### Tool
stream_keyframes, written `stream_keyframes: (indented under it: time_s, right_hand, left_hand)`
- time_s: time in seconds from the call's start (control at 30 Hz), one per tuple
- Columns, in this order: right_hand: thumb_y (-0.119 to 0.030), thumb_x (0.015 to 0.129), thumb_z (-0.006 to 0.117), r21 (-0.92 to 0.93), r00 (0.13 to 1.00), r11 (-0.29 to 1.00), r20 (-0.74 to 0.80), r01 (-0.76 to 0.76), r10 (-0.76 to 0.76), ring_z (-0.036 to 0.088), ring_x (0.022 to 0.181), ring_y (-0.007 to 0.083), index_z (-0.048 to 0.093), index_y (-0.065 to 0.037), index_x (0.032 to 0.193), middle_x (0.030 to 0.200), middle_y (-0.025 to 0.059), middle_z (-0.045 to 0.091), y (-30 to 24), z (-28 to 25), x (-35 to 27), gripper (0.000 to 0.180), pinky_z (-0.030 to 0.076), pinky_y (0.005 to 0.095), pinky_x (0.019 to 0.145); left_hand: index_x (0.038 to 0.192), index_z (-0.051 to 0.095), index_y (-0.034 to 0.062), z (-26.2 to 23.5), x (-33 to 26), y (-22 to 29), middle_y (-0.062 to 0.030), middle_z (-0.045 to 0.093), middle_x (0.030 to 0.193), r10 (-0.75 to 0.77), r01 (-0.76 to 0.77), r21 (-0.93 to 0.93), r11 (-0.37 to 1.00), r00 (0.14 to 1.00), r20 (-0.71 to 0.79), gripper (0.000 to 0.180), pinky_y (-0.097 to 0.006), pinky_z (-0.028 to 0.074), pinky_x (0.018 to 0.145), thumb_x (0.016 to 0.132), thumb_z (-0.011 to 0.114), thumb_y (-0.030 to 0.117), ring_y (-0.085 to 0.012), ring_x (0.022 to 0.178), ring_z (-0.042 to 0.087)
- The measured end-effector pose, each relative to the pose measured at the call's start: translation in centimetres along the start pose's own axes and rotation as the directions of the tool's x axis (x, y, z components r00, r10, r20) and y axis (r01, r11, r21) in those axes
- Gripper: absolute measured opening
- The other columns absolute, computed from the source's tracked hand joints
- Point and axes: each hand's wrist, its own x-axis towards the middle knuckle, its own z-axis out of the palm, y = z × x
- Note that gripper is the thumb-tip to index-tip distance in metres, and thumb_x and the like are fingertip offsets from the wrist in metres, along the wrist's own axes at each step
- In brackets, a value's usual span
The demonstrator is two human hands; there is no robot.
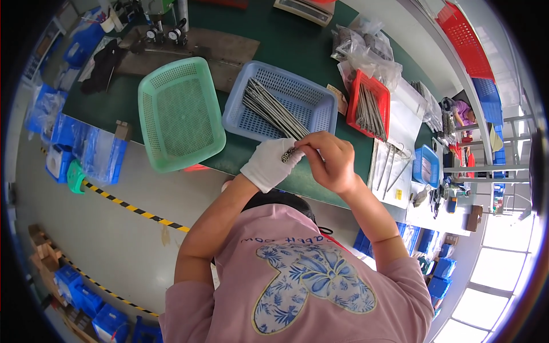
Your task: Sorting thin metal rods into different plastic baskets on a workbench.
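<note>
My left hand [267, 164], in a white glove, is closed around a small bundle of thin metal tubes [288, 155], whose round hollow ends face up. My bare right hand [331, 162] is closed in a pinch, thumb and fingertips at those ends; what it pinches is too small to make out. Just beyond my hands, long thin metal rods [274, 108] lie slanted in a blue perforated basket [233, 114]. Their near ends pass behind my hands, so I cannot tell whether they belong to the held bundle.
A green basket [147, 123] stands left of the blue one on the green tabletop [237, 157]. To the right, a red basket [384, 91] holds more rods. Bagged parts [372, 51] lie behind it. A metal machine base [220, 51] with gauges stands at the back left.
</note>
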Motion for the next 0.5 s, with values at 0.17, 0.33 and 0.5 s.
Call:
stream_keyframes:
  time_s: [0.17, 0.33, 0.5]
  right_hand:
    - [0.007, 0.070, 0.059, 0.001, 1.000, 1.000, -0.006, -0.028, 0.028, 0.059, 0.057, 0.0227, 0.058, 0.001, 0.078, 0.072, 0.0107, 0.060, 0.47, 0.62, -0.48, 0.011, 0.046, 0.0277, 0.049]
    - [0.002, 0.067, 0.064, -0.050, 0.997, 0.997, -0.034, 0.062, -0.064, 0.057, 0.053, 0.0237, 0.058, -0.001, 0.076, 0.069, 0.0099, 0.059, 0.43, 0.51, -0.29, 0.011, 0.046, 0.0294, 0.047]
    - [0.000, 0.065, 0.064, -0.120, 0.981, 0.974, -0.014, 0.190, -0.193, 0.056, 0.052, 0.0232, 0.059, -0.002, 0.076, 0.068, 0.0083, 0.059, 0.57, 0.33, -0.07, 0.013, 0.044, 0.0300, 0.045]
  left_hand:
    - [0.083, 0.058, 0.0040, 0.31, -0.04, -0.13, -0.0151, 0.058, 0.074, 0.019, -0.019, 0.002, 1.000, 0.999, -0.050, 0.015, -0.040, 0.044, 0.060, 0.080, 0.057, 0.019, -0.0350, 0.070, 0.055]
    - [0.084, 0.057, 0.0052, 0.30, -0.05, -0.63, -0.0153, 0.059, 0.075, 0.069, -0.068, 0.031, 0.997, 0.997, -0.030, 0.013, -0.040, 0.044, 0.060, 0.077, 0.057, 0.017, -0.0350, 0.070, 0.056]
    - [0.084, 0.057, 0.0060, 0.34, 0.13, -0.68, -0.0148, 0.059, 0.075, 0.061, -0.060, 0.033, 0.998, 0.998, -0.025, 0.012, -0.040, 0.044, 0.060, 0.077, 0.058, 0.016, -0.0346, 0.071, 0.055]
